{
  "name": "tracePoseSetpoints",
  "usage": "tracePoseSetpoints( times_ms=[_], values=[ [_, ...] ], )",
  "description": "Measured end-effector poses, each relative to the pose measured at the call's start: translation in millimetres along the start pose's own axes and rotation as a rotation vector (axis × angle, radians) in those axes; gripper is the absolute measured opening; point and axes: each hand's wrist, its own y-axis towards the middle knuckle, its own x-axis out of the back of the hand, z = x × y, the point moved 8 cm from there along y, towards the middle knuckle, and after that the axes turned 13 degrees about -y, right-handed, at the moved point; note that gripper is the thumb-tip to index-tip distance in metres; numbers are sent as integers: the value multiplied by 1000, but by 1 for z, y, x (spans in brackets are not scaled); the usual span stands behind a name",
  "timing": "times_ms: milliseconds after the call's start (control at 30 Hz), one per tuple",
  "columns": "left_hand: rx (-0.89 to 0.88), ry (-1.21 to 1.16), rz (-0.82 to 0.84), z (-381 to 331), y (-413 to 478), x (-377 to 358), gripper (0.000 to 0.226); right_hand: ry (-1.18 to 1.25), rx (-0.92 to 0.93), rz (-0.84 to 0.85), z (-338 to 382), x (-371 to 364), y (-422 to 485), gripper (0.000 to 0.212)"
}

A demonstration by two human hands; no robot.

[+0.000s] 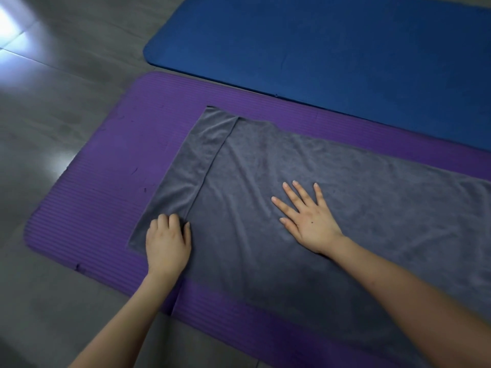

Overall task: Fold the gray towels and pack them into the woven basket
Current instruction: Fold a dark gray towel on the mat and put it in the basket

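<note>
Bare forearms enter from the bottom of the frame, left forearm and right forearm. Left hand fingers are curled down on the near left corner of the gray towel, right where a hem line marks off a narrow strip. They look to be pinching the cloth there, probably to hold that edge in line or start a fold. Right hand lies flat mid-towel with its fingers straight and spread, grasping nothing. My read is that it pins or smooths the cloth so it won't slide. Which layer is on top at the strip, I cannot tell. The towel is spread with light wrinkles on a purple mat and runs off the right of the frame. A blue mat sits at upper right, just beside the purple one, both on the gray floor. Woven basket is not in view. No brand, label or writing is readable anywhere.
</note>
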Motion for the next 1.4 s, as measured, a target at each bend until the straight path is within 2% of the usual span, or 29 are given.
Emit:
tracePoseSetpoints(
  times_ms=[100,167,300,500,667,800,933,1033,1133,1300,1400],
  values=[
    [-77,-6,53,-2,1,-3,11,-3,-12,7,-1,1,0,56],
    [-111,0,104,-1,0,-5,9,-5,-12,19,-1,3,1,56],
    [-121,-17,130,-6,-3,4,34,-1,-11,62,-4,9,-1,59],
    [-248,-44,179,-76,9,-1,39,64,-174,34,-47,26,-53,63],
    [-493,-137,251,-192,9,-25,41,81,-471,-73,-124,23,-148,48],
    [-673,-192,337,-291,-9,-42,40,120,-794,-69,-194,5,-254,37],
    [-917,-133,440,-387,-30,-59,37,185,-1154,68,-243,-25,-382,22],
    [-1120,-53,480,-458,-46,-65,38,239,-1380,248,-260,-52,-466,33],
    [-1255,-39,536,-525,-73,-71,28,296,-1493,271,-272,-67,-517,38],
    [-1030,-106,701,-610,-102,-108,25,468,-1551,395,-280,-96,-555,48],
    [-894,-186,725,-644,-111,-127,22,629,-1559,351,-278,-112,-560,42]
  ],
)
